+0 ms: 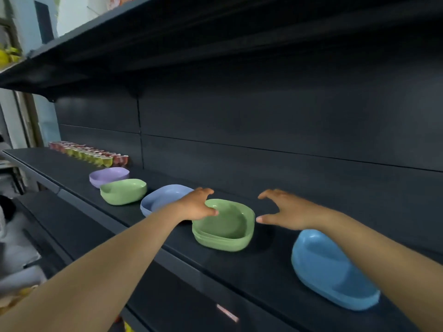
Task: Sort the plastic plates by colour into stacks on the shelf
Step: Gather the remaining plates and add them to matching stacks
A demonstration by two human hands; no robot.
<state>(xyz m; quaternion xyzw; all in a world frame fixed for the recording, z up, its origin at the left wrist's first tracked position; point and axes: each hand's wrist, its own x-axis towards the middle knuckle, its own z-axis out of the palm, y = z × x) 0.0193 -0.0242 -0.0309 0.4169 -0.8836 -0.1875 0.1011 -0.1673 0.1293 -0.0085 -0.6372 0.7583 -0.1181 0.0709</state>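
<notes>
A green stack of plates (225, 226) sits mid-shelf on the dark shelf (268, 267). My left hand (195, 204) rests on its left rim, thumb over the edge and fingers curled behind it. Just right of the stack my right hand (285, 209) hovers, fingers and thumb spread, touching nothing. A bright blue plate (330, 269) lies at the right under my right forearm. To the left lie a pale blue plate (163, 196), a single green plate (123, 190) and a lilac plate (109, 176).
A row of small red and yellow cups (88, 153) lines the shelf's far left. An upper shelf (167, 39) overhangs close above. A lower shelf edge (72, 236) juts out below left.
</notes>
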